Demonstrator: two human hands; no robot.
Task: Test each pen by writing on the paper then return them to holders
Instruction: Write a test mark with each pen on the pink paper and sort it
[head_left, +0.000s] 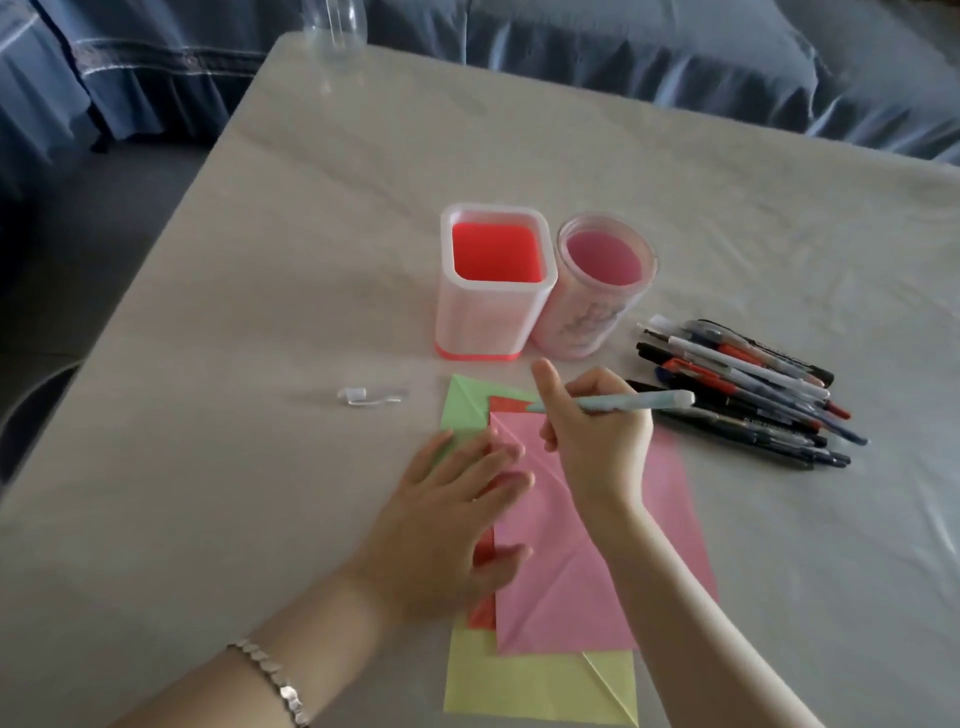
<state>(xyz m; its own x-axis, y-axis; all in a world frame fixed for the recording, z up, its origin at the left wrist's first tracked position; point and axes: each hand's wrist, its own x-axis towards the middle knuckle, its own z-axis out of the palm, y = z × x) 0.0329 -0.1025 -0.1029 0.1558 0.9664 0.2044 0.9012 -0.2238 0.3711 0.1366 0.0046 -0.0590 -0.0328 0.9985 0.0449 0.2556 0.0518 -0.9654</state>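
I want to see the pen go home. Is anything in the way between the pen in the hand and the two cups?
No, nothing visible. The right hand holds the light blue pen just in front of the square holder and the round holder. Only bare tablecloth lies between, and both stand open on top.

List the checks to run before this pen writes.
1. Pen gripped: right hand holds the light blue pen, ok.
2. Paper steadied: left hand lies flat on the pink paper, ok.
3. Tip bared: cannot tell, the fingers hide it.
4. Holders ready: square holder and round holder stand upright, ok.
5. Next pens at hand: pile of pens lies to the right, ok.
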